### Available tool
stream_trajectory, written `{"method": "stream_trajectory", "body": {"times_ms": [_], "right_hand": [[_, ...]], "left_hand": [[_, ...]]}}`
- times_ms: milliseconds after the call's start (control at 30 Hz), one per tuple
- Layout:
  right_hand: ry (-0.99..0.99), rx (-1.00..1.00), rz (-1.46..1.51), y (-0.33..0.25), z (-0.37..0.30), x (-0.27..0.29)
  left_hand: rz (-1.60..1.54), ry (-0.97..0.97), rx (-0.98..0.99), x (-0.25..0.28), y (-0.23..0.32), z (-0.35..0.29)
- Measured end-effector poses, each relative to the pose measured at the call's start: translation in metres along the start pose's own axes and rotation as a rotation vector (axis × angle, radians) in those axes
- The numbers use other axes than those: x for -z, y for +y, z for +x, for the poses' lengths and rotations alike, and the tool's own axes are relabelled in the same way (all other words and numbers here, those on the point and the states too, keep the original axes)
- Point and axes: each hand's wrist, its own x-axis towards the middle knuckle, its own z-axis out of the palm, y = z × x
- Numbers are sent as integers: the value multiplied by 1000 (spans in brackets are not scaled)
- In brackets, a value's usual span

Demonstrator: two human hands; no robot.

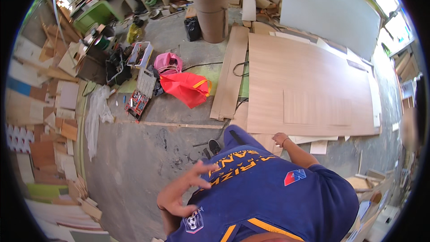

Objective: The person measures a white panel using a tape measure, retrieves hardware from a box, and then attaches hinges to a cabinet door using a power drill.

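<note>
Just beyond the right hand [281,139], a large wood-grain panel [309,71] lies flat, its near edge right by the fingers, which are loosely bent; from where I stand I can't tell whether they touch or grip anything. A dark band circles that wrist. Across the body from it, the left hand [182,191] is lifted in front of the dark blue shirt [273,192], fingers curved and spread apart, nothing held in them. Near the right hand, on the side away from the left one, a small pale board [319,147] sits by the panel's edge. Ahead of both hands and left of the panel runs a long brown strip [230,74]. Well ahead of the left hand, I see a red bag [184,89] slumped on the floor [134,152], with a pink bag [168,61] just behind it and an unfolded tool case [137,105] beside it. Farther to the left of the left hand, a crumpled clear plastic sheet [95,121] trails along the floor, and past that wood offcuts [58,121] lie in a broad jumble. Far ahead of the hands, a thick brown column [208,4] rises beside a black bag [192,28].
</note>
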Motion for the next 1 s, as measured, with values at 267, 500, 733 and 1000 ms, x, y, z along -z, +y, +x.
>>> {"method": "stream_trajectory", "body": {"times_ms": [267,500,733,1000], "right_hand": [[-147,-940,1210,-82,23,51],[-9,-622,1166,-19,128,71],[502,-834,1761,84,209,270],[586,-935,1816,181,250,346]], "left_hand": [[-143,-275,-82,127,-14,86],[-312,-550,-207,223,-52,230],[-50,-619,-18,311,-56,412],[-290,-874,-93,366,-88,581]]}}
